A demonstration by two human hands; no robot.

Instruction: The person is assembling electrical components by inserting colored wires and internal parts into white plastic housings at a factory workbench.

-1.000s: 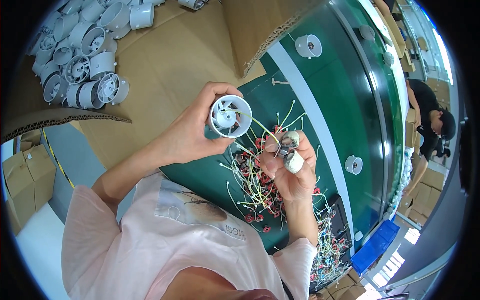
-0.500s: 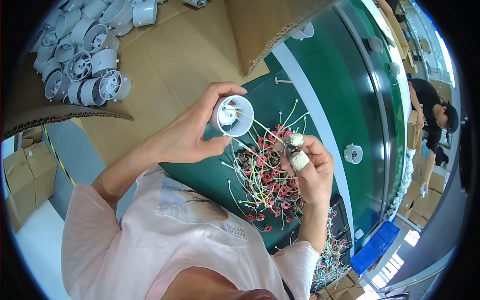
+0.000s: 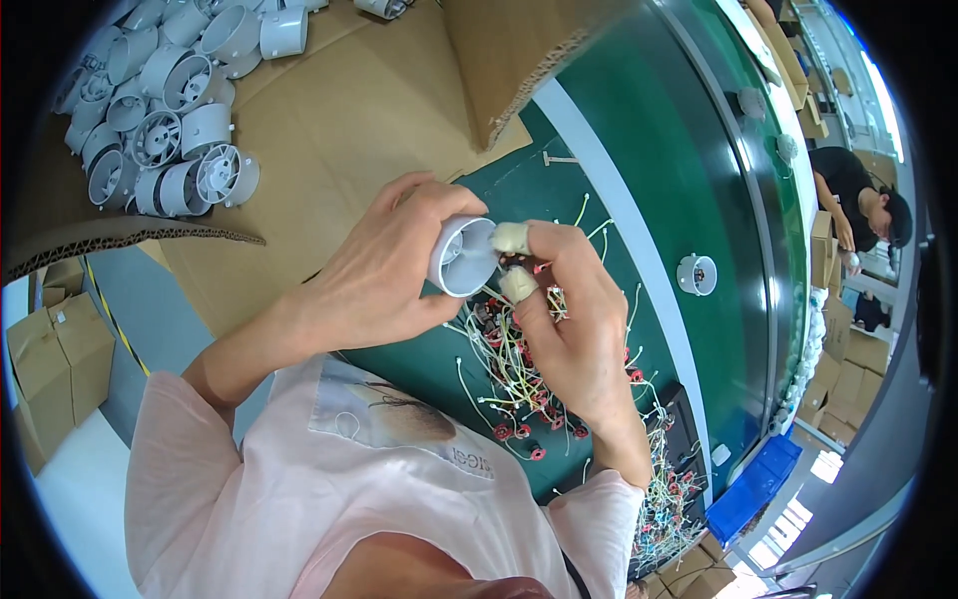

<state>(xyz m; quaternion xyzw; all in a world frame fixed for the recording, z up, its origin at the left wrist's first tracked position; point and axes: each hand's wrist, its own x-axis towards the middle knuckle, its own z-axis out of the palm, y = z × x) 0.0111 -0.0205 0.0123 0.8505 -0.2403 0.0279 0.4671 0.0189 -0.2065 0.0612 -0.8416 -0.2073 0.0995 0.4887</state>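
My left hand (image 3: 394, 262) is closed around a white plastic cylindrical housing (image 3: 463, 280) with spokes and a hub inside, its opening tilted toward my right hand. My right hand (image 3: 574, 314), with pale wraps on thumb and forefinger, pinches a small dark motor coil (image 3: 513, 263) right at the rim of that opening. The fingers cover most of the coil. Beneath both hands lies a heap of red motor coils with pale wires (image 3: 524, 389) on the green work surface.
A cardboard box (image 3: 339, 120) at the upper left holds many white housings (image 3: 205, 130). On the green conveyor (image 3: 639, 130) to the right stands another housing (image 3: 698, 275). More wired parts (image 3: 669, 499) and a blue bin (image 3: 753, 489) sit lower right. A co-worker (image 3: 853, 200) is beyond the conveyor.
My right hand has moved left and up, bringing the coil to the housing's mouth. My left hand has turned the housing toward it. The housing on the conveyor has shifted slightly.
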